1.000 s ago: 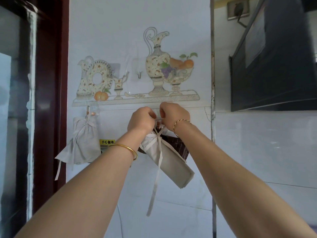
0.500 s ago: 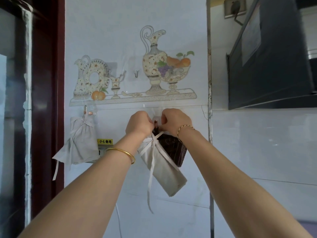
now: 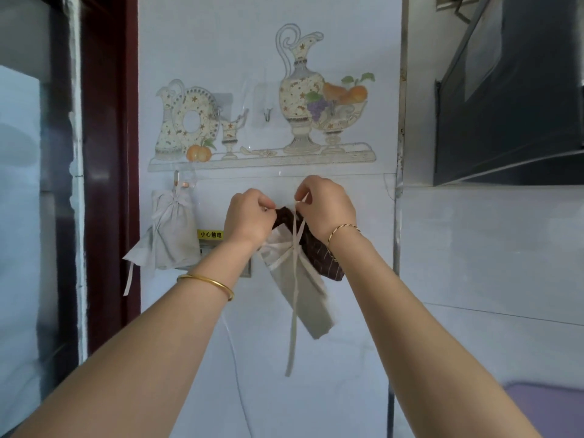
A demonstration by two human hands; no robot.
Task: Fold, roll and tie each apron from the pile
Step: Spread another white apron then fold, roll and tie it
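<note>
A rolled beige apron [image 3: 300,289], tied round with a pale strap, hangs slanting against the tiled wall. Its long strap end [image 3: 292,336] dangles below it. My right hand [image 3: 325,210] pinches the strap loop at the top of the roll. My left hand [image 3: 249,216] has its fingers curled at the top edge of a dark striped apron roll [image 3: 319,257] that hangs behind the beige one. The hook under my hands is hidden. A second beige tied apron [image 3: 170,235] hangs from a hook [image 3: 178,181] at the left.
A dark red door frame [image 3: 107,153] stands at the left. An empty clear hook [image 3: 268,113] sits on the wall's vase picture. A yellow warning label [image 3: 210,234] marks a socket. A dark range hood [image 3: 512,90] juts out upper right. A purple surface [image 3: 550,406] shows lower right.
My right hand has lifted a little and now pinches the strap loop above the roll. My left hand stays at the top of the rolls. The beige roll hangs as before.
</note>
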